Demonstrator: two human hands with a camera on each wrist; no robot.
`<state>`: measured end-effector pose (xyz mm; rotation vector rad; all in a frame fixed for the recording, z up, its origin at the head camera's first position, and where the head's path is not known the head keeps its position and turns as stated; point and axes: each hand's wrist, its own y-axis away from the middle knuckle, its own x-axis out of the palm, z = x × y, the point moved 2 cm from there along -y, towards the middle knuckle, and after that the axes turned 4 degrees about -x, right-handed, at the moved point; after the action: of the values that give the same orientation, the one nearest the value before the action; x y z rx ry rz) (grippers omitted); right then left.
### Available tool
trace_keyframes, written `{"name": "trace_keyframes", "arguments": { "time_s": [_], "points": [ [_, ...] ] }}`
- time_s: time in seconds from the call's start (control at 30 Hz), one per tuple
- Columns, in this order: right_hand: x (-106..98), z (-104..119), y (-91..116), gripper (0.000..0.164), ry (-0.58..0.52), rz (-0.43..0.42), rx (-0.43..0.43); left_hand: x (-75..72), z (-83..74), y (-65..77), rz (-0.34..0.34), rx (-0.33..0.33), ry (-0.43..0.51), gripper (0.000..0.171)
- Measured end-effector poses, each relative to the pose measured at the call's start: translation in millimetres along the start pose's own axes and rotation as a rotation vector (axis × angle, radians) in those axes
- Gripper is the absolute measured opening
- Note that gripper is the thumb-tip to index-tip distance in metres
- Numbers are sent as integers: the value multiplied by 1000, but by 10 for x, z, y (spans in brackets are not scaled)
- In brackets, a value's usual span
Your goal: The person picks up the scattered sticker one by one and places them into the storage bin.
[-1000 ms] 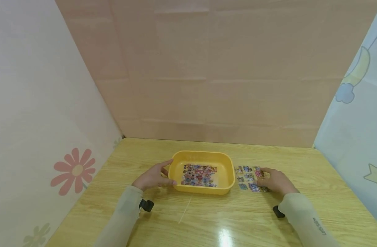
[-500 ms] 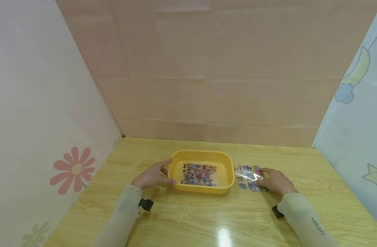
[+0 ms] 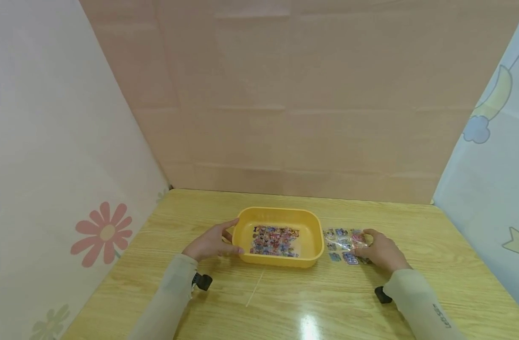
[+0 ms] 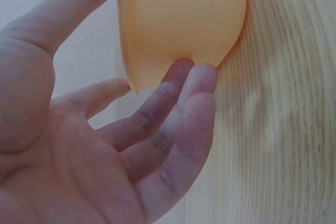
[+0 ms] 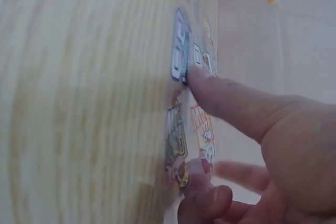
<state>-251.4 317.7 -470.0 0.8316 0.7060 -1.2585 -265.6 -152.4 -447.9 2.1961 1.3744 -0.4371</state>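
A yellow plastic basin (image 3: pixel 279 260) stands in the middle of the table, with a patch of colourful stickers (image 3: pixel 274 241) lying on its bottom. My left hand (image 3: pixel 210 242) holds its left end. In the left wrist view, the thumb and index finger reach the rim while the other fingers bend against the outer wall (image 4: pixel 178 14). Right of the basin lies a clear sticker sheet (image 3: pixel 344 243) with rows of cartoon designs. My right hand (image 3: pixel 382 250) pinches this sheet at its right side. The right wrist view has the thumb (image 5: pixel 210 87) on the printed face and fingertips curled at the edge.
The wooden table (image 3: pixel 319 297) reaches a brown paper-covered back wall (image 3: pixel 285 118). Pale walls with a flower (image 3: pixel 104 233) and a star (image 3: pixel 518 244) print flank it left and right.
My right hand's fingers have shifted slightly to the right on the sticker sheet, and the glare across the sheet has changed. The left hand and the basin stay in place.
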Motion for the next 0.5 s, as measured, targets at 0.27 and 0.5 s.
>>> {"name": "trace_keyframes", "arguments": {
  "time_s": [0.27,0.5],
  "points": [
    [-53,-98,-8,71,-71,-43,34,5,-16,7,-2,-7,-11,101],
    [-100,-151,20,41,-181,-95,57,1,-32,17,-8,-15,-11,101]
  ]
}}
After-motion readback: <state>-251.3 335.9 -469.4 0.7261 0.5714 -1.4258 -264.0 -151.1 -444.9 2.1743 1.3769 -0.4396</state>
